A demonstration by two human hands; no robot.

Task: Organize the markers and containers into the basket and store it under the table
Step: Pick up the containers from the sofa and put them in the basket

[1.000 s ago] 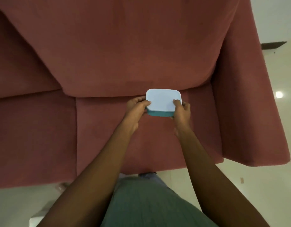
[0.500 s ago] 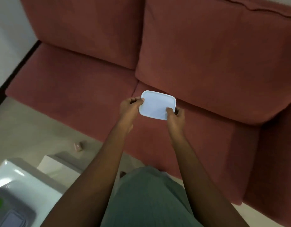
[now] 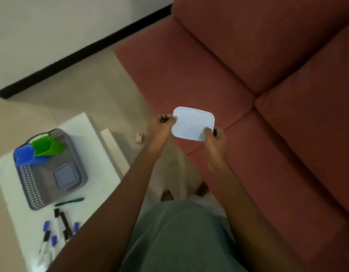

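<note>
A square container with a pale blue lid (image 3: 192, 123) is held in front of me over the sofa's edge; my left hand (image 3: 161, 126) pinches its left side and my right hand (image 3: 214, 138) its lower right corner. On the white table (image 3: 102, 160) at the left stands a grey perforated basket (image 3: 30, 183). It holds a green cup (image 3: 45, 147), a blue cup (image 3: 24, 155) and a grey lidded container (image 3: 66, 175). Several markers (image 3: 53, 230) with blue and black caps lie loose on the table in front of the basket, and a green pen (image 3: 69, 201) lies beside it.
A red sofa (image 3: 258, 95) fills the right side. Beige floor (image 3: 87, 91) runs between table and sofa, with a small pink object (image 3: 139, 137) lying on it. A white wall with a black skirting (image 3: 87, 50) is at the back left.
The view has swung left from the sofa to the table, so the basket and markers are in sight. Both hands keep hold of the container.
</note>
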